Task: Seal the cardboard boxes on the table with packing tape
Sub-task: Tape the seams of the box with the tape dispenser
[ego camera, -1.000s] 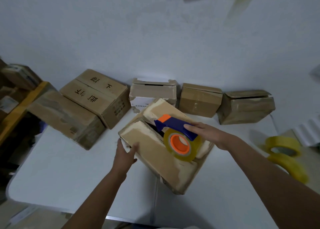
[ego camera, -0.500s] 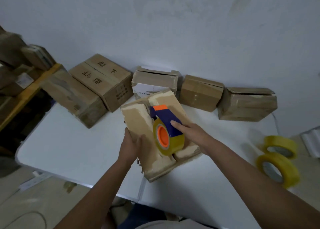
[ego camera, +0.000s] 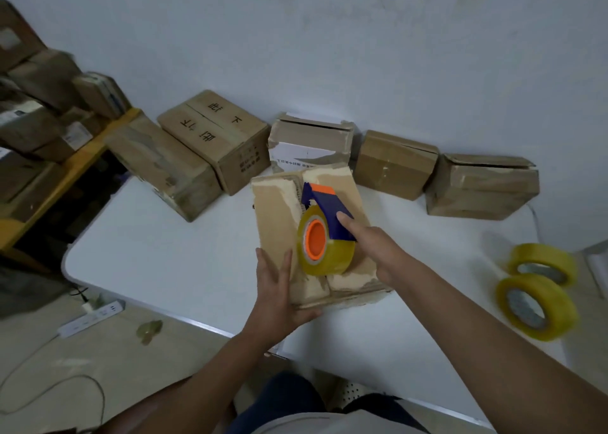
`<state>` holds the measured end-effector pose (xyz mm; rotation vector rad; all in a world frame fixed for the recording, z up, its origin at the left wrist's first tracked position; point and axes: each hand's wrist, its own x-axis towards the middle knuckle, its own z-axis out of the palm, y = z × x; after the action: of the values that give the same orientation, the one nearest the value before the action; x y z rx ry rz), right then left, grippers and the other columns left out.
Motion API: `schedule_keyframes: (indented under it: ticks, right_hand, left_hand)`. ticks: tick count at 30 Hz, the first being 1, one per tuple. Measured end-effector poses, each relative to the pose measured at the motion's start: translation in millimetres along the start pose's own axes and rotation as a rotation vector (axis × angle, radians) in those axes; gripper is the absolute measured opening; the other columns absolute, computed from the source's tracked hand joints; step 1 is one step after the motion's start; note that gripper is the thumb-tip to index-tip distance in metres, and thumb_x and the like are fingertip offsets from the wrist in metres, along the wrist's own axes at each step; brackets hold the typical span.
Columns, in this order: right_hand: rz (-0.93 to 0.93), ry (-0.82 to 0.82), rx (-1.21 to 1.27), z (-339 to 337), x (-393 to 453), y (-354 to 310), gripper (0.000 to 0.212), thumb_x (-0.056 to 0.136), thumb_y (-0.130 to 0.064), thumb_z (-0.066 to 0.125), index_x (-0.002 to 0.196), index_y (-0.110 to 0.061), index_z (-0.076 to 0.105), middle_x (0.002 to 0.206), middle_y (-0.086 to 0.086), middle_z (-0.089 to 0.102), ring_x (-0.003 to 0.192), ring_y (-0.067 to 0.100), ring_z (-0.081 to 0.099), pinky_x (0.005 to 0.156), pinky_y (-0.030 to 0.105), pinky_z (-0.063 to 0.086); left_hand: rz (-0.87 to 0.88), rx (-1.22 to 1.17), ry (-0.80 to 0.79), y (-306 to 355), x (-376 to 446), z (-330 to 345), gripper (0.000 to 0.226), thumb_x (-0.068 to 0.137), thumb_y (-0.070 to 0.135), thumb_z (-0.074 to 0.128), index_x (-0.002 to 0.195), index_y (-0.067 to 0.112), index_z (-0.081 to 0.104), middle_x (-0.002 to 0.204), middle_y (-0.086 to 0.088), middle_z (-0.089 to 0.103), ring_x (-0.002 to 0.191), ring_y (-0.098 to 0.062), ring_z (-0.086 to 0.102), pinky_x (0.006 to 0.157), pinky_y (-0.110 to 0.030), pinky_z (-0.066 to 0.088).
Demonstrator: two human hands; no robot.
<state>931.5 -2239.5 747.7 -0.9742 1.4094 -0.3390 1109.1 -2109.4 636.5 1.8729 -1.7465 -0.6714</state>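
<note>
A worn cardboard box (ego camera: 279, 210) with closed top flaps lies on the white table (ego camera: 171, 256) in front of me. My left hand (ego camera: 278, 289) holds its near left corner, fingers flat on top and the thumb under the near edge. My right hand (ego camera: 375, 246) grips a blue and orange tape dispenser (ego camera: 324, 216) loaded with a yellowish tape roll. The dispenser sits over the seam between the flaps, its orange front end near the box's far edge.
Several more cardboard boxes (ego camera: 394, 164) line the wall behind. Two spare yellow tape rolls (ego camera: 536, 305) lie on the table at right. A shelf with more cartons (ego camera: 42, 121) stands at left. On the floor lies a power strip (ego camera: 88, 317) with a cable.
The box has been turned so its seam runs away from me and drawn nearer. My left hand shifted to the near corner, and the dispenser stayed on top, now aligned with the seam.
</note>
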Motion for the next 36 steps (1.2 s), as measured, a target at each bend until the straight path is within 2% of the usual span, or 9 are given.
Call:
schedule_keyframes:
  ticks: [3,5,7,10,15,22,26,30,36]
  right_hand:
    - [-0.022,0.067,-0.006,19.4,-4.8,0.7,0.067,0.071,-0.078,0.062,0.109,-0.024,0.069,0.114,-0.005,0.065,0.108,0.014,0.054,0.096,0.033,0.037]
    - [-0.019,0.118,-0.029,26.5,-2.4,4.0,0.089,0.045,-0.095,0.061,0.104,-0.029,0.071,0.120,-0.003,0.064,0.125,0.021,0.048,0.108,0.042,0.038]
    - [-0.040,0.168,-0.069,23.8,11.7,13.9,0.094,0.040,-0.099,0.055,0.099,-0.029,0.072,0.117,-0.002,0.067,0.121,0.024,0.052,0.106,0.045,0.041]
    - [-0.100,0.253,-0.115,30.2,0.4,3.4,0.087,0.050,-0.096,0.054,0.096,-0.024,0.073,0.108,0.000,0.070,0.104,0.022,0.064,0.097,0.045,0.049]
    - [-0.118,0.129,0.077,52.2,-5.3,-13.9,0.039,0.089,-0.058,0.058,0.102,-0.022,0.067,0.103,0.001,0.074,0.100,0.022,0.068,0.100,0.042,0.049]
    - [-0.181,0.314,-0.029,25.8,-5.4,-56.2,0.053,0.085,-0.063,0.059,0.108,-0.017,0.067,0.104,0.007,0.071,0.097,0.026,0.067,0.095,0.044,0.052]
    - [-0.157,0.270,-0.136,11.7,-6.7,-52.9,0.047,0.089,-0.057,0.059,0.109,-0.015,0.066,0.103,0.003,0.069,0.093,0.017,0.063,0.083,0.034,0.048]
    - [-0.115,0.177,-0.127,2.2,-6.3,-21.8,0.050,0.088,-0.059,0.059,0.120,-0.020,0.063,0.115,-0.001,0.068,0.107,0.016,0.062,0.095,0.033,0.045]
    - [-0.023,0.058,-0.072,-10.5,-13.8,-23.9,0.050,0.094,-0.058,0.049,0.133,-0.027,0.051,0.107,-0.010,0.066,0.087,-0.001,0.058,0.066,0.019,0.036]
  left_hand:
    - [0.021,0.065,-0.027,-14.2,11.9,-3.8,0.122,0.068,0.087,0.054,0.155,0.031,-0.011,0.155,-0.031,-0.026,0.148,-0.046,-0.016,0.118,-0.059,0.020]
    - [0.016,0.052,-0.031,-14.2,14.2,-7.0,0.123,0.069,0.078,0.065,0.153,0.033,-0.012,0.155,-0.028,-0.029,0.148,-0.044,-0.017,0.119,-0.058,0.020]
    - [0.033,0.047,-0.014,-13.6,13.2,-6.3,0.115,0.072,0.077,0.060,0.153,0.033,-0.009,0.156,-0.026,-0.029,0.148,-0.043,-0.017,0.118,-0.056,0.020]
    - [0.013,0.041,-0.020,-12.9,12.7,-8.2,0.111,0.071,0.091,0.038,0.153,0.031,-0.005,0.157,-0.024,-0.027,0.150,-0.042,-0.010,0.115,-0.049,0.025]
    - [0.012,0.067,-0.038,-13.5,13.0,-11.2,0.111,0.076,0.074,0.055,0.153,0.030,-0.012,0.157,-0.017,-0.033,0.151,-0.038,-0.004,0.114,-0.048,0.032]
    - [0.041,0.043,-0.032,-10.4,16.7,-8.2,0.113,0.080,0.064,0.066,0.148,0.036,-0.020,0.156,-0.014,-0.036,0.152,-0.037,-0.001,0.111,-0.046,0.037]
    - [0.054,0.037,-0.064,-7.2,28.9,-10.7,0.111,0.081,0.057,0.070,0.144,0.040,-0.020,0.154,-0.017,-0.037,0.151,-0.037,-0.004,0.116,-0.048,0.031]
    - [0.025,0.036,-0.106,-6.6,32.7,-11.3,0.118,0.082,0.049,0.073,0.153,0.024,-0.019,0.153,-0.018,-0.038,0.151,-0.036,-0.005,0.121,-0.048,0.024]
    - [-0.011,0.021,-0.126,-4.0,35.6,-12.2,0.116,0.082,0.049,0.074,0.157,0.014,-0.007,0.155,-0.018,-0.037,0.151,-0.035,-0.005,0.122,-0.045,0.020]
